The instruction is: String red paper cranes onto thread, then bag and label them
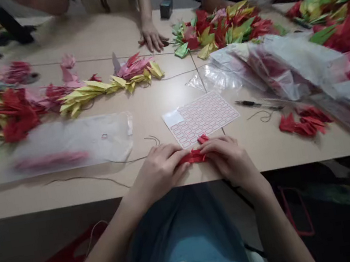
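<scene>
At the near edge of the table (pixel 276 154), the left hand (pixel 160 171) and the right hand (pixel 228 160) are almost closed, and their fingertips pinch a small red paper (pixel 193 158) between them. This paper is already folded in several layers, with one point standing up, but it seems not finished. Many paper cranes (pixel 218 29) lie farther on the table, and loose red pieces (pixel 304 122) lie to the right.

red origami paper (pixel 193 157), folded narrow, w/ small flap on top
</scene>
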The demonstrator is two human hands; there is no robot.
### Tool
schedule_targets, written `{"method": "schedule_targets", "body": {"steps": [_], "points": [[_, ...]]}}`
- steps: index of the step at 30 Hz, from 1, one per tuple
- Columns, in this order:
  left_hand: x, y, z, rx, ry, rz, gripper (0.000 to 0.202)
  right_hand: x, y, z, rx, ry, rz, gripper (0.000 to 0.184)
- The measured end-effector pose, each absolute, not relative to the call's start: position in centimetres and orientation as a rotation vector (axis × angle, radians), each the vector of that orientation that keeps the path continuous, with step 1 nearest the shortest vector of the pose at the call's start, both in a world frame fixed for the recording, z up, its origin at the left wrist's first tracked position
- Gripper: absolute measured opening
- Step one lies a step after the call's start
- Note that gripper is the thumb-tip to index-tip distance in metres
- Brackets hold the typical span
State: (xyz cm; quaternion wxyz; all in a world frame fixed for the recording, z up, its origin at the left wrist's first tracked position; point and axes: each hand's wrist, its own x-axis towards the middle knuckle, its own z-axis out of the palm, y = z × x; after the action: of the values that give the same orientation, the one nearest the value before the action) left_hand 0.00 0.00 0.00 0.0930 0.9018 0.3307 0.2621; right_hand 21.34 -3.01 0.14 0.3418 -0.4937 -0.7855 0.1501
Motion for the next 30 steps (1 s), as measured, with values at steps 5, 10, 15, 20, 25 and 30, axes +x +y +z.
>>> {"method": "schedule_targets", "body": {"steps": [5,10,15,20,25,30], "points": [[0.0,-0.2,0.1,2.65,1.0,0.769,0.019,21.5,-2.8,0.1,-1.263,-2.009,0.443,0.015],[-0.1,0.4,0.5,2.625,0.968,0.73,0.019,21.6,-1.7,0.4,-1.231,-2.039,0.482,0.019],[-0.5,2.2,1.5,2.583,1.049,0.697,0.023,21.0,1.4,1.5,-1.183,-2.216,0.517,0.02],[-0.6,5.1,2.1,2.58,1.085,0.628,0.026,20.3,5.4,2.7,-1.181,-2.362,0.509,0.017],[-0.4,7.9,1.9,2.594,1.1,0.539,0.021,19.9,8.8,2.9,-1.237,-2.391,0.553,0.014],[0.0,8.3,2.2,2.601,1.128,0.42,0.034,19.4,9.3,1.7,-1.252,-2.388,0.525,0.012]]}}
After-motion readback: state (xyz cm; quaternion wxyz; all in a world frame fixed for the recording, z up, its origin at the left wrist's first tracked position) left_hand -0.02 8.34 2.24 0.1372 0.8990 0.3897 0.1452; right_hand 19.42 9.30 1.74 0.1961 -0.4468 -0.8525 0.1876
